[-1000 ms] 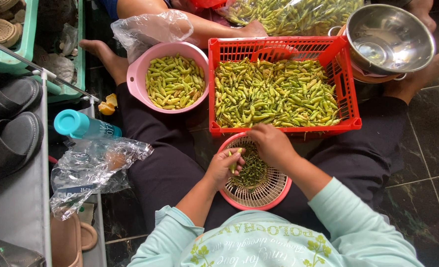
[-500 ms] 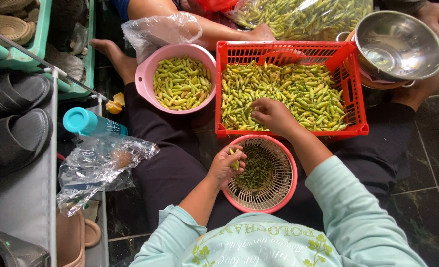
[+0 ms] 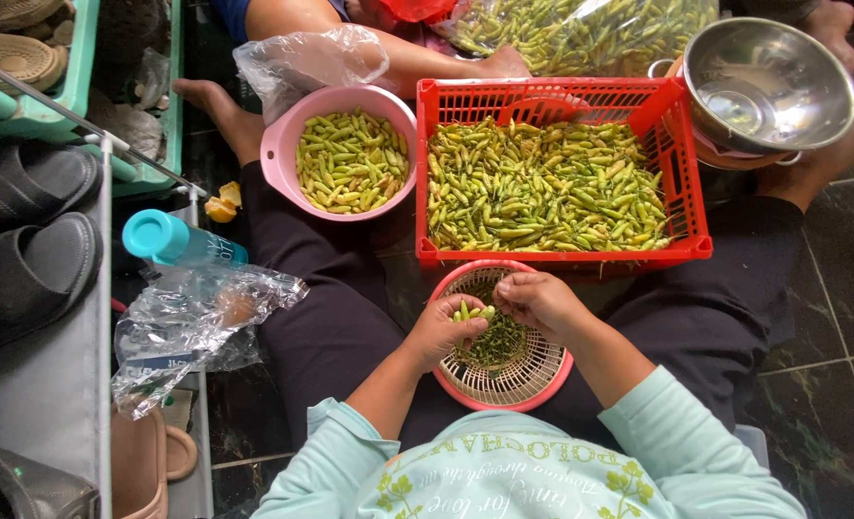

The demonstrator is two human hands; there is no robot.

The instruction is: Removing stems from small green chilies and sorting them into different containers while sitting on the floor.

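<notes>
Two chili containers (image 3: pixel 561 187) beyond hands (image 3: pixel 489 322)

steel bowl (image 3: pixel 771 85) | teal-capped bottle (image 3: pixel 179 240) | black sandals (image 3: pixel 25 240) | crumpled plastic bag (image 3: pixel 191 322)

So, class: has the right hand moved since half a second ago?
Yes. The right hand has come back from the red crate to the round basket, beside the left hand.
</notes>
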